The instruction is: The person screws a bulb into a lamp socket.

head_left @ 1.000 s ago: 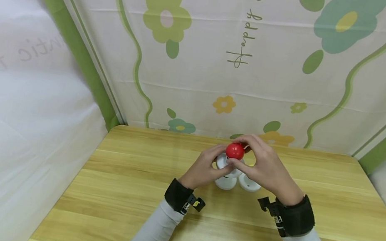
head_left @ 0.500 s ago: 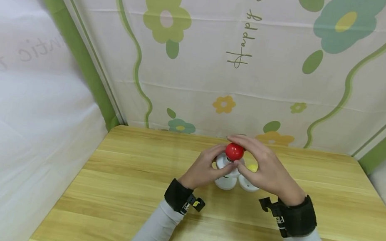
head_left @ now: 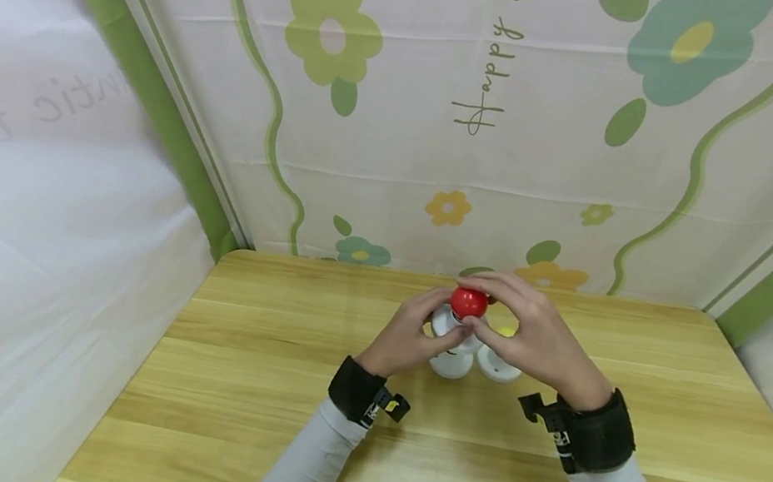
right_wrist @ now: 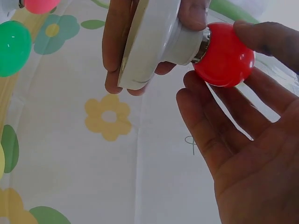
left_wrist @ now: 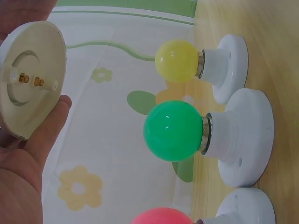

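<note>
My left hand (head_left: 413, 331) grips a white round lamp holder (right_wrist: 152, 44) above the table, its fingers behind the base and its thumb on the collar. Brass terminals (left_wrist: 39, 81) show on the holder's hollow underside. A red light bulb (right_wrist: 226, 56) sits in the socket, with a strip of its metal cap visible. My right hand (head_left: 541, 340) holds this bulb between the thumb and fingers. Below stand more white holders with a yellow bulb (left_wrist: 176, 60), a green bulb (left_wrist: 173, 130) and a pinkish-red bulb (left_wrist: 161, 217). In the head view the hands hide most of them.
The white lamp bases (left_wrist: 252, 135) stand close together on the wooden table (head_left: 237, 420), near its back edge. Behind rises a white fabric wall (head_left: 386, 148) with printed flowers, and another fabric side (head_left: 55, 222) is at the left.
The fingers of my right hand reached farther over the red bulb, then drew back round it. My left hand and the lamp holder stay almost where they were.
</note>
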`<state>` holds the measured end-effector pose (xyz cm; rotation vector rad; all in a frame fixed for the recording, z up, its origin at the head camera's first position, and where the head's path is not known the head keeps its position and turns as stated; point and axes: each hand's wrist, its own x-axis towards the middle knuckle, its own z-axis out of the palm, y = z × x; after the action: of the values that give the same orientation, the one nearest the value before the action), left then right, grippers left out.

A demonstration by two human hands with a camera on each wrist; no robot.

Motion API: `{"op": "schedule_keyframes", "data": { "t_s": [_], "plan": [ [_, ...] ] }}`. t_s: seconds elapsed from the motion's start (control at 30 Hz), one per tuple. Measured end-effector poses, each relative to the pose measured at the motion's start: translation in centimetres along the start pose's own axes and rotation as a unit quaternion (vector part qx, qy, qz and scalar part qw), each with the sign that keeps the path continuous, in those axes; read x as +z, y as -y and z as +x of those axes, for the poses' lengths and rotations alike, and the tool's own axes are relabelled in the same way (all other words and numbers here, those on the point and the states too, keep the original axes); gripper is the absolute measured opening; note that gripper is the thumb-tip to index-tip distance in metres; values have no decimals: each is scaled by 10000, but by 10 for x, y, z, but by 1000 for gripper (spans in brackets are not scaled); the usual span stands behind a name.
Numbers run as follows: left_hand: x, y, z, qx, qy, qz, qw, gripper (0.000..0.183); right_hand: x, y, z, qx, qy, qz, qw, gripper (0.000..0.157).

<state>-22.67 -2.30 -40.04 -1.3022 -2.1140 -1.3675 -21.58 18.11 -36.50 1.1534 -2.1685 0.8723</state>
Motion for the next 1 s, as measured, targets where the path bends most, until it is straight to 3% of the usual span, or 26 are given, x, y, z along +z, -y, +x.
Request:
{"op": "schedule_keyframes", "data": {
  "t_s": [0.53,0.77,1.0],
  "plan": [
    [5,5,-2,107,50,107,9999,44,2,-1,-1,608,133,-583,9964,47],
    [16,34,-7,-3,-46,23,10000,45,-1,0,-2,535,343,-181,9978,61],
    [15,37,-8,27,-64,-131,9999,46,-4,2,-1,298,480,268,9980,54]
  ]
}}
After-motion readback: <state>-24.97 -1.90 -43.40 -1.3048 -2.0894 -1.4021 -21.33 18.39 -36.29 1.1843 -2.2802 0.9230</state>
